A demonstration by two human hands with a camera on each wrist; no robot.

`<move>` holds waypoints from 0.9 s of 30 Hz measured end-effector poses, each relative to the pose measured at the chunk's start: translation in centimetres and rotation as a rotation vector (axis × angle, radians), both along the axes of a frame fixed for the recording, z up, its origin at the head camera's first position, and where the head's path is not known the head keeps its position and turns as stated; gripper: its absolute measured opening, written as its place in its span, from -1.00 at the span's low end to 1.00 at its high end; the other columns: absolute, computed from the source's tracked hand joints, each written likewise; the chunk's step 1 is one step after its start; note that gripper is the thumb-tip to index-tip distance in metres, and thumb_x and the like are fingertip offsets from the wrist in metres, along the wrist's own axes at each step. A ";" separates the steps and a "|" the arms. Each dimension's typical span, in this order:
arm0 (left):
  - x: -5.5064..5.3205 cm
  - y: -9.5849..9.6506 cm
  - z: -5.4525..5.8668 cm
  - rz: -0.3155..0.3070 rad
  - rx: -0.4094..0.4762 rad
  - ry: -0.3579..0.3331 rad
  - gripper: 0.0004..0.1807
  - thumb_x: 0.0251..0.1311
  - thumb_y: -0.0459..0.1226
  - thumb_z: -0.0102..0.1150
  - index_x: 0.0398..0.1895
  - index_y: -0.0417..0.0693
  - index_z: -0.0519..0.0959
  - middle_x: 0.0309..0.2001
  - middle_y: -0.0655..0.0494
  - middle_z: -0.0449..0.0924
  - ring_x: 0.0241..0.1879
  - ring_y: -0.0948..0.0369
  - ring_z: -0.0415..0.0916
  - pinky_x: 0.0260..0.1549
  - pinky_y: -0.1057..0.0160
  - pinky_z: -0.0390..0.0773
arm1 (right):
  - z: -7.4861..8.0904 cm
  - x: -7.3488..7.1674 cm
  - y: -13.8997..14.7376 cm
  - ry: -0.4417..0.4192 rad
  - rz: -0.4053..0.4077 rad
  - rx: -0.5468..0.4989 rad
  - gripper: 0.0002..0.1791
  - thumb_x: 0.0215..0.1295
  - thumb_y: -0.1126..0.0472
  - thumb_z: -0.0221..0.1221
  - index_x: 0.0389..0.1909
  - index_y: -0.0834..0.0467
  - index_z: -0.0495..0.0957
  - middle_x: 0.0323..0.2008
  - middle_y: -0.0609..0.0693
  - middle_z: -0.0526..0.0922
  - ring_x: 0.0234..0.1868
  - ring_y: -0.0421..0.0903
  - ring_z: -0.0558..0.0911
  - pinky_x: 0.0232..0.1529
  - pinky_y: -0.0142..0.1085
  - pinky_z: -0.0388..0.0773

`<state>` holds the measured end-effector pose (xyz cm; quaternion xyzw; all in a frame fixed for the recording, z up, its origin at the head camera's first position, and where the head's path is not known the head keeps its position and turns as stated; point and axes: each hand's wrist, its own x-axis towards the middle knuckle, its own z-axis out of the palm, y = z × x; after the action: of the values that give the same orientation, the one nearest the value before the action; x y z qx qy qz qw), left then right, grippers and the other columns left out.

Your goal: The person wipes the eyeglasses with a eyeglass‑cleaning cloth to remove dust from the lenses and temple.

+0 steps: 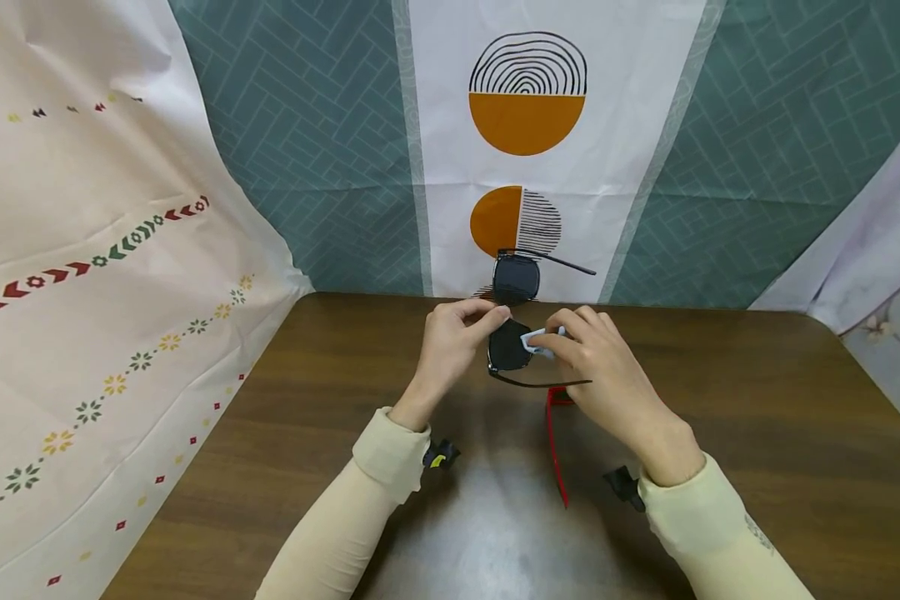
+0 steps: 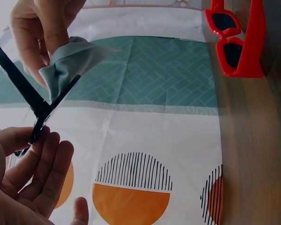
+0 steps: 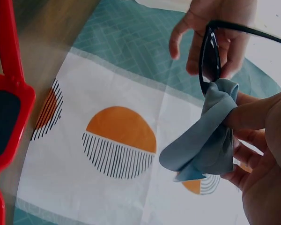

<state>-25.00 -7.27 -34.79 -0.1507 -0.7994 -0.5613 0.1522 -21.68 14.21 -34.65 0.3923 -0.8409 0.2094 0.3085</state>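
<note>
Black sunglasses (image 1: pixel 515 279) with dark lenses are held up above the table, turned so that one lens is over the other. My left hand (image 1: pixel 453 342) pinches their frame near the bridge between thumb and fingers. A light blue-grey cloth (image 3: pixel 210 136) is bunched in my right hand (image 1: pixel 607 371), its fingers pressing it against the lower lens. In the left wrist view the cloth (image 2: pixel 70 65) folds over the lens edge, and one temple arm (image 2: pixel 16 77) of the sunglasses sticks out. Below the right hand, red sunglasses (image 1: pixel 553 442) lie on the table.
The brown wooden table (image 1: pixel 270 467) reaches back to a hanging teal and white cloth (image 1: pixel 330 150) with orange half-circles. A cream patterned sheet (image 1: pixel 82 333) hangs along the left side, and a pale cloth (image 1: pixel 870 250) hangs at the right.
</note>
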 end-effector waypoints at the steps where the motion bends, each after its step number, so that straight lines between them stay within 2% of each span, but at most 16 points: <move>1: 0.0 0.0 0.0 -0.004 -0.003 -0.008 -0.79 0.34 -0.16 0.38 -0.21 -0.13 0.82 -0.37 0.10 0.71 -0.41 0.23 0.39 -0.43 0.31 0.30 | 0.1 0.0 0.2 -0.003 -0.003 -0.011 -0.54 0.13 0.71 0.14 -0.11 0.23 0.75 -0.17 0.06 0.57 -0.13 0.07 0.50 -0.16 -0.10 0.35; 7: -0.1 0.0 -0.1 -0.019 -0.026 -0.038 -0.79 0.34 -0.14 0.36 -0.22 -0.08 0.82 -0.26 0.12 0.77 -0.30 0.22 0.50 -0.33 0.29 0.41 | 0.4 0.0 0.7 -0.005 -0.025 -0.044 -0.59 0.19 0.69 0.21 -0.06 0.25 0.75 -0.18 0.07 0.58 -0.11 0.10 0.52 -0.05 -0.03 0.46; 17: -0.3 -0.1 0.1 -0.065 -0.047 -0.040 -0.79 0.36 -0.13 0.35 -0.22 -0.08 0.80 -0.26 0.11 0.75 -0.34 0.17 0.48 -0.39 0.28 0.39 | 0.5 0.0 0.9 -0.021 -0.047 -0.038 -0.64 0.17 0.65 0.30 -0.08 0.25 0.76 -0.24 0.03 0.57 -0.18 0.01 0.49 -0.12 -0.12 0.49; 20: -0.4 -0.3 0.1 -0.061 -0.069 -0.043 -0.79 0.36 -0.12 0.35 -0.22 -0.07 0.80 -0.24 0.10 0.75 -0.31 0.15 0.50 -0.36 0.26 0.43 | 0.5 0.1 0.9 -0.020 -0.051 -0.040 -0.64 0.17 0.65 0.31 -0.09 0.24 0.76 -0.25 0.02 0.57 -0.18 0.01 0.50 -0.12 -0.12 0.49; 27: -0.6 -1.2 -0.3 -0.015 -0.091 -0.055 -0.80 0.36 -0.15 0.33 -0.20 -0.08 0.78 -0.14 0.07 0.76 -0.13 0.13 0.62 -0.15 0.20 0.59 | 0.2 0.1 0.8 -0.034 -0.046 -0.033 -0.69 0.20 0.63 0.30 -0.14 0.24 0.76 -0.28 -0.02 0.57 -0.23 -0.04 0.50 -0.15 -0.15 0.48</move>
<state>-25.62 -8.49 -35.13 -0.1481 -0.8269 -0.5293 0.1189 -21.58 15.06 -34.41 0.3643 -0.8512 0.2226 0.3053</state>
